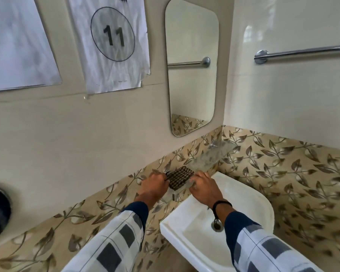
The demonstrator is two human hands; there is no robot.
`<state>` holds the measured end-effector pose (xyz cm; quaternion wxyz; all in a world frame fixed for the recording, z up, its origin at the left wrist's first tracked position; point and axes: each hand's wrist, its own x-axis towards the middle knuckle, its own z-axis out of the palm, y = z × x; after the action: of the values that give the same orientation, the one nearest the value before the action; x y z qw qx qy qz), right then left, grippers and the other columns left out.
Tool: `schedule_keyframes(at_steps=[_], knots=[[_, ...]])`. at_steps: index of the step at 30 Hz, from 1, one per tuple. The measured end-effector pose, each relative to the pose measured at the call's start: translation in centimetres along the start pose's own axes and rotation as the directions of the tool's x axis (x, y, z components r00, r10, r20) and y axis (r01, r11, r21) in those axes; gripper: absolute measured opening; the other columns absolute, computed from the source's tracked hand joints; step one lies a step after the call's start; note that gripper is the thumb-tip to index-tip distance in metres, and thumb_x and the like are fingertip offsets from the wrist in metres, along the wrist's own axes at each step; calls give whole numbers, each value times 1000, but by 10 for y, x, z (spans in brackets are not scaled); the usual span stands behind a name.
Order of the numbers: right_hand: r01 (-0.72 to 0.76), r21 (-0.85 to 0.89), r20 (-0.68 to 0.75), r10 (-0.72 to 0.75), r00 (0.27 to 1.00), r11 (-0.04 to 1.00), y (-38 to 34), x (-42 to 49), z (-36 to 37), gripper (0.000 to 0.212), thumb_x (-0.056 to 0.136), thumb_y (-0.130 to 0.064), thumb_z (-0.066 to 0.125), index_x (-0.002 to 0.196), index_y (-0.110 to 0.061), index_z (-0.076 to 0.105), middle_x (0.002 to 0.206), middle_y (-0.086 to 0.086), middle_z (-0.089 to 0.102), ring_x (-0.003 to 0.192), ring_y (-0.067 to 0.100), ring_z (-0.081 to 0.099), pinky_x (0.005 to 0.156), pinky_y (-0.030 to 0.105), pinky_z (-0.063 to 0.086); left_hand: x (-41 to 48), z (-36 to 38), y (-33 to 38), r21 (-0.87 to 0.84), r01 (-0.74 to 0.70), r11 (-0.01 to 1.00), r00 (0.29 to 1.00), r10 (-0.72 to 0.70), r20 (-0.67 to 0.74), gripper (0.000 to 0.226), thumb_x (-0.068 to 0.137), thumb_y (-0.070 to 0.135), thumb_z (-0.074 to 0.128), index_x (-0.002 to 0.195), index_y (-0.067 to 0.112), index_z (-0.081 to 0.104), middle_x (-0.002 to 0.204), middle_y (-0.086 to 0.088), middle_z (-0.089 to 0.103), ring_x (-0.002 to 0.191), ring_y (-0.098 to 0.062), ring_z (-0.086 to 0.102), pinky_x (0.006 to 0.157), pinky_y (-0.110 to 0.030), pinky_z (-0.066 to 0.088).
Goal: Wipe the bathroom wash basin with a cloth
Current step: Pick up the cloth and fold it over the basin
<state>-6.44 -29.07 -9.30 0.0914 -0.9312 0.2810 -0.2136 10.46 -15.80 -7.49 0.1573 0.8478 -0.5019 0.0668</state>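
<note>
Now both hands, left hand [154,184] and right hand [203,188], seemingly pinch the checked cloth [179,177] mid-frame; bunch it firmly, then sweep the basin [249,195] inward.

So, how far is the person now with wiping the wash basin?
Hardly started, it seems. Done: nothing visible; the wash basin shows no cloth in its bowl. In hand: the left hand and right hand hold the checked cloth between them at the basin's back corner by the tiled wall, near what may be the tap. Left: wiping the bowl and rim.
</note>
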Motion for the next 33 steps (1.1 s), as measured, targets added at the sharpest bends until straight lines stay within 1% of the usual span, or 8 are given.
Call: schedule_keyframes(at_steps=[6, 10, 16, 19, 23, 28, 30, 33], knots=[[-117, -18, 26, 118, 993, 993, 11, -11, -4, 20, 91, -29, 50, 100, -23, 67, 128, -3, 51, 124, 21, 40, 92, 36, 44, 20, 22, 13, -148, 121, 982, 991, -111, 70, 30, 100, 35, 43, 116, 14, 58, 108, -4, 60, 92, -17, 59, 82, -32, 55], [-154, -32, -2, 154, 988, 988, 24, -22, -13, 18, 91, -31, 52, 100, -22, 66, 125, -4, 52, 120, 22, 43, 87, 35, 42, 30, 37, 16, -131, 193, 972, 979, -182, 88, 33, 98, 34, 49, 120, 11, 58, 118, -8, 60, 107, -24, 57, 95, -42, 53], [-216, -68, -15, 215, 976, 974, 51, -37, -16, 21, 93, -32, 50, 103, -25, 66, 112, -4, 53, 115, 21, 44, 87, 35, 44, 39, 45, 20, -92, 224, 970, 974, -218, 67, 38, 97, 24, 51, 132, 10, 54, 128, -13, 55, 118, -28, 53, 101, -43, 48], [-218, -67, -2, 218, 976, 974, 56, -41, -12, 18, 92, -34, 52, 102, -28, 65, 111, -5, 53, 114, 20, 45, 86, 35, 43, 45, 41, 23, -205, 276, 939, 961, -263, 85, 38, 93, 12, 54, 130, 7, 56, 114, -12, 63, 103, -26, 62, 86, -36, 55], [-215, -41, 26, 216, 976, 976, 60, -40, -10, 17, 92, -34, 53, 103, -28, 65, 112, -5, 53, 114, 20, 46, 85, 34, 43, 54, 29, 29, -337, 342, 877, 939, -303, 164, 18, 93, 7, 53, 96, 7, 70, 90, -6, 68, 79, -16, 64, 70, -31, 59], [-184, 18, 72, 182, 981, 983, 58, -25, -16, 22, 91, -31, 51, 107, -23, 64, 122, -1, 53, 120, 24, 45, 89, 38, 46, 62, 10, 44, -573, 339, 746, 938, -318, 142, 16, 89, 1, 58, 89, 7, 73, 95, -8, 69, 92, -22, 62, 83, -37, 56], [-173, 95, 91, 164, 982, 980, 54, -18, -19, 25, 90, -30, 55, 114, -22, 62, 132, 1, 49, 125, 24, 43, 93, 38, 46, 65, 1, 55, -710, 312, 631, 938, -322, 126, 21, 86, -4, 59, 79, 11, 72, 91, -8, 69, 96, -26, 63, 88, -42, 56], [-161, 214, 131, 135, 982, 963, 47, -13, -20, 50, 85, -33, 66, 131, -23, 51, 134, 0, 44, 125, 24, 43, 97, 39, 45, 68, -12, 78, -845, 298, 443, 930, -335, 153, 22, 83, -7, 60, 76, 11, 70, 97, -12, 69, 98, -29, 63, 87, -47, 58]])
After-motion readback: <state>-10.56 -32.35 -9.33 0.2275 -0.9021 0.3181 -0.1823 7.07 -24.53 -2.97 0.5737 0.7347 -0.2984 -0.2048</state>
